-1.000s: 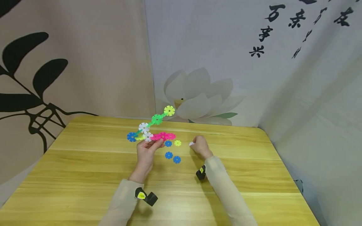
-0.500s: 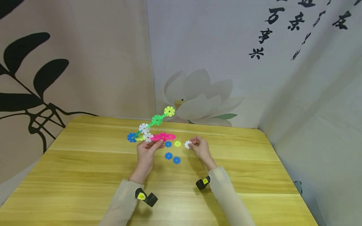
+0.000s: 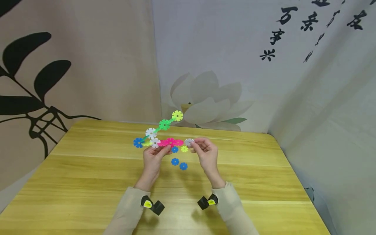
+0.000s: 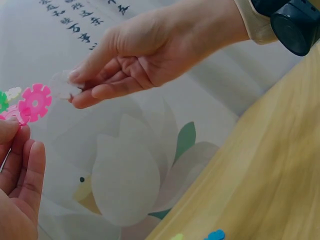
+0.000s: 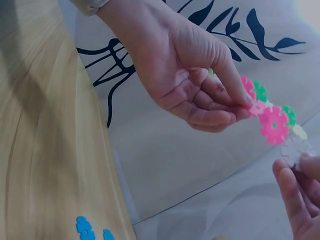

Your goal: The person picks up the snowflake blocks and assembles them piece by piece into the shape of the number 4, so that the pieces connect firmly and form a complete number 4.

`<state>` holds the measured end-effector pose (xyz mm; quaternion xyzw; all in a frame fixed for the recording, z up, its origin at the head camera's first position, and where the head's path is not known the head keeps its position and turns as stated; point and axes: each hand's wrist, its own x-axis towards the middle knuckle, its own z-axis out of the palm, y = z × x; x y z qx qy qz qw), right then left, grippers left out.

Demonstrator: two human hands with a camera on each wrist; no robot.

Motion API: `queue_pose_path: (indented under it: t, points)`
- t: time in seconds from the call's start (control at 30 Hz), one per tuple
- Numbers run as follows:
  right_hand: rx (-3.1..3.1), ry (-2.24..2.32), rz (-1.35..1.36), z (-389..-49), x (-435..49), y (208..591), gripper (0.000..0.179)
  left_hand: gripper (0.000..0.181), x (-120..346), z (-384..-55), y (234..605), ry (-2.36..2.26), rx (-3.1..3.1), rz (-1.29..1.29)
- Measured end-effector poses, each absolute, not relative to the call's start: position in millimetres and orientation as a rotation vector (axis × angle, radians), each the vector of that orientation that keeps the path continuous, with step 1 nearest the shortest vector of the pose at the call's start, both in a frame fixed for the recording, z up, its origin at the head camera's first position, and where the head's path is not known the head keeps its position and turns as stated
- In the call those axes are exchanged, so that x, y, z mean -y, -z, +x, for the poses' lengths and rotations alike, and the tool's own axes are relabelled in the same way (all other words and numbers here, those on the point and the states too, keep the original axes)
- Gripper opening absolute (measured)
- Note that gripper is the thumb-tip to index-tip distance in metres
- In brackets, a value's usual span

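Thumb and fingers of my left hand (image 3: 151, 161) pinch the pink part of a chain of notched plastic snowflake discs. Its pink discs (image 3: 170, 142) lead right; white, blue, green and yellow ones form the rest, with a yellow disc (image 3: 177, 116) at the upper end. Between thumb and fingers my right hand (image 3: 209, 158) holds a single white snowflake disc (image 3: 189, 142), just right of the endmost pink disc. In the left wrist view a small gap shows between this white disc (image 4: 64, 86) and the pink disc (image 4: 36, 102).
Below the hands, a yellow disc (image 3: 184, 149) and several blue discs (image 3: 175, 161) lie loose on the wooden table (image 3: 88, 182). Behind the table's far edge hangs a printed curtain (image 3: 205, 49).
My right hand has lifted the white disc and brought it left, up to the pink end of the chain. My left hand and the chain have barely moved.
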<state>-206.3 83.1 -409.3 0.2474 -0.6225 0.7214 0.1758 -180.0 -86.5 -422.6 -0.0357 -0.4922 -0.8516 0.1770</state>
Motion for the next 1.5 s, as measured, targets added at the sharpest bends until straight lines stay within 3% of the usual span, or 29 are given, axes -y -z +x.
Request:
queue_pose_path:
  t: [0.93,1.5]
  points:
    - [1.894,-1.962,0.709,-196,-80,395,0.006,0.027,88,-176,420,2.389,1.472,-0.149]
    - [1.856,-2.036,0.761,-200,-81,397,0.009,0.032,89,-175,419,2.398,1.467,-0.177]
